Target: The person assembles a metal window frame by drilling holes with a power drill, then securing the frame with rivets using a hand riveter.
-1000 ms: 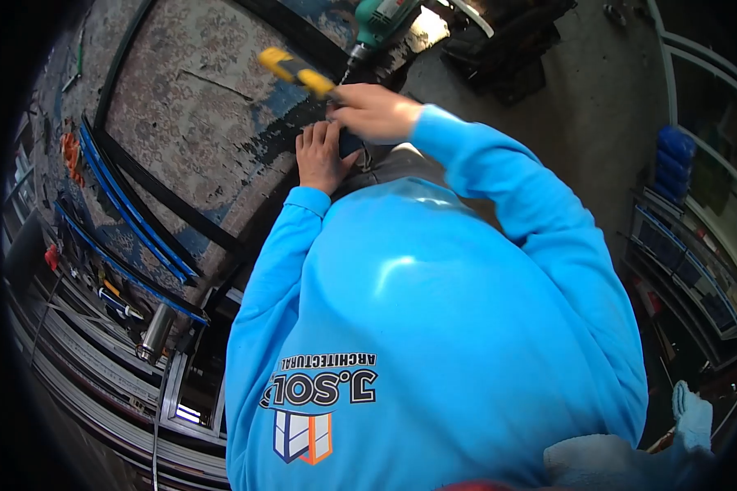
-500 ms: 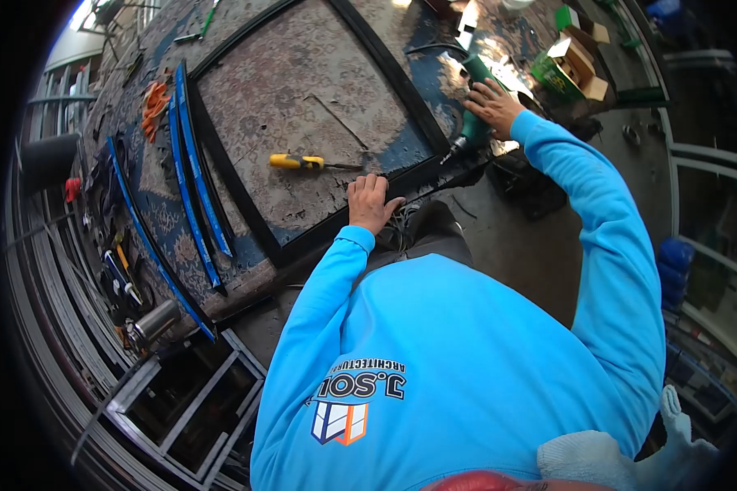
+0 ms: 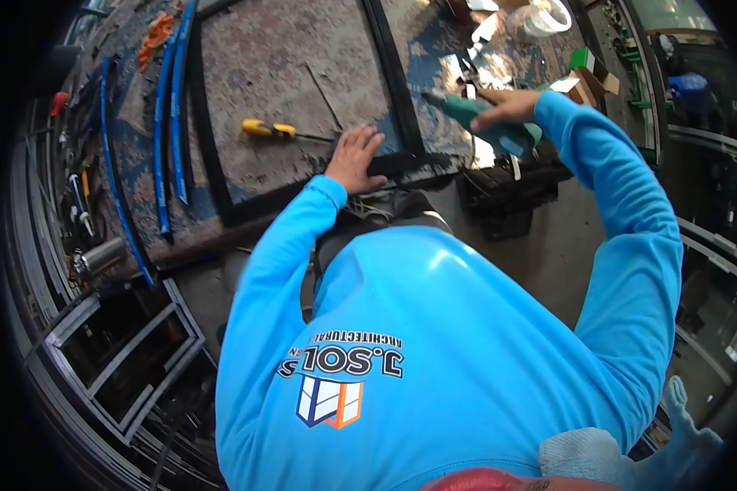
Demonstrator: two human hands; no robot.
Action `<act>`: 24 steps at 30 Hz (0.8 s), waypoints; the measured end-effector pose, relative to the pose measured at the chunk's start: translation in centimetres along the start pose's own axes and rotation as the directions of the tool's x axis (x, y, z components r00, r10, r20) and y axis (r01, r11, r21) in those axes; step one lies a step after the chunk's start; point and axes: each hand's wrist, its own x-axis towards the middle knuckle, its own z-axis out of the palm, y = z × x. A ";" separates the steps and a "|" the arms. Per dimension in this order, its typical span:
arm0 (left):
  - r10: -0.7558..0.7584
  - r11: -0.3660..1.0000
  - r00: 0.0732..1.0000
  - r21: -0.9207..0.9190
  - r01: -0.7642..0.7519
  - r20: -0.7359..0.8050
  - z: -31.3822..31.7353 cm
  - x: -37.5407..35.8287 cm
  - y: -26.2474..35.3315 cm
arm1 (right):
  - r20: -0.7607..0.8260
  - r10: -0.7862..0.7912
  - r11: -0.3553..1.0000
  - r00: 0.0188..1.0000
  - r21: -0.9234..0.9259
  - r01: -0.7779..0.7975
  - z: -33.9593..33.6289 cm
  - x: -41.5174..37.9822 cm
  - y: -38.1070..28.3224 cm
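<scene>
A black frame (image 3: pixel 400 90) lies on a worn patterned carpet (image 3: pixel 262 74). My left hand (image 3: pixel 356 158) rests on its near edge, fingers apart and holding nothing. Just left of that hand, inside the frame, is a yellow-handled screwdriver (image 3: pixel 268 128), with a thin dark rod (image 3: pixel 323 94) beyond it. To the right, outside the frame, my right hand (image 3: pixel 506 110) is wrapped round a green power tool (image 3: pixel 467 112), whose front end points to the upper left.
Blue strips (image 3: pixel 176 106) and an orange glove (image 3: pixel 155 41) lie at the left. Metal frames (image 3: pixel 131 352) stand at the lower left. A white bucket (image 3: pixel 544 18) and an open box (image 3: pixel 591 82) are at the upper right.
The green tool has turned, its front end swinging from near the frame's corner to the upper left. My left hand stays at the frame's near edge. The whole view has shifted.
</scene>
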 end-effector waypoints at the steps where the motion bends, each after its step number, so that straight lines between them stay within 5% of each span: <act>1: 0.043 0.999 0.999 0.027 -0.043 0.002 0.2 1.4 0.4 | 0.131 -0.010 0.966 0.991 0.257 -0.025 -0.6 -1.3 -1.0; 6: 0.018 0.996 0.994 0.087 -0.028 0.108 1.7 5.5 1.6 | 0.163 0.058 0.917 0.985 0.383 -0.117 -1.9 0.9 0.6; 14: -0.063 0.981 0.977 0.193 0.022 0.205 2.3 6.1 1.7 | 0.244 0.075 0.934 0.967 0.322 -0.153 -4.0 6.4 3.2; 18: -0.043 0.982 0.987 0.187 0.013 0.156 3.4 6.1 1.1 | 0.250 -0.308 0.908 0.918 0.365 0.206 -5.9 6.3 3.2; 19: -0.046 0.982 0.986 0.190 0.015 0.159 3.5 6.2 1.0 | 0.261 -0.301 0.913 0.917 0.356 0.199 -6.0 5.8 2.0; 21: -0.046 0.984 0.989 0.175 0.020 0.141 3.9 6.1 0.8 | 0.158 -0.266 0.912 0.951 -0.279 0.302 -5.4 5.3 -0.5; 24: -0.065 0.983 0.981 0.184 0.030 0.184 3.2 6.6 1.3 | 0.188 -0.233 0.879 0.954 -0.379 0.289 -5.4 5.5 -1.3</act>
